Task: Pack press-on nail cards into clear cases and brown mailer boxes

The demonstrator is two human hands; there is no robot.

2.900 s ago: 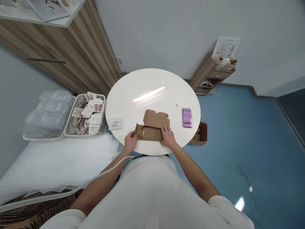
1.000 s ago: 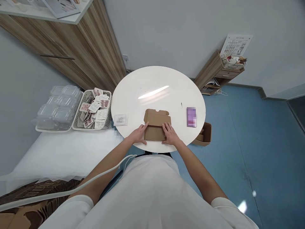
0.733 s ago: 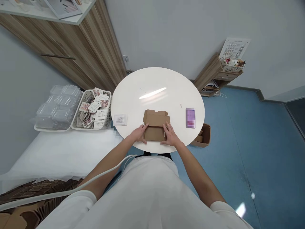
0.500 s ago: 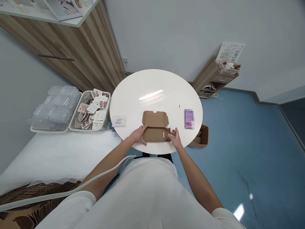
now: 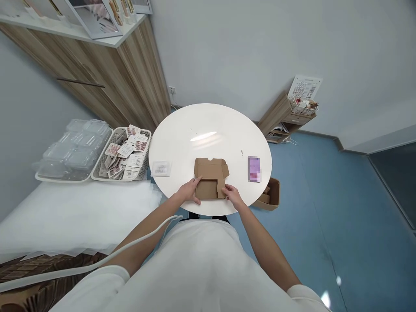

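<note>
A brown cardboard box [image 5: 205,190] lies near the front edge of the round white table, its lid panel [image 5: 209,167] laid back flat, away from me. My left hand [image 5: 190,191] holds the box's left side, with the index finger at the upper left corner and the thumb lower down. At the other end, my right hand [image 5: 232,195] pinches the right end flap [image 5: 221,189], which is folded inward over the base. A flat clear packet [image 5: 160,169] lies left of the box, and a purple blurred rectangle [image 5: 254,169] lies to its right.
The round table [image 5: 175,130] has a small dark mark right of centre. To the left stand a basket of printed cards [image 5: 143,167] and a tray of clear plastic cases [image 5: 78,145]. An open carton [image 5: 274,195] is on the floor at right. A white cable [image 5: 130,242] crosses my left arm.
The box's right end flap has been folded inward over the base, and my right hand has moved left with it. My left hand stays at the box's left side. The view has shifted slightly.
</note>
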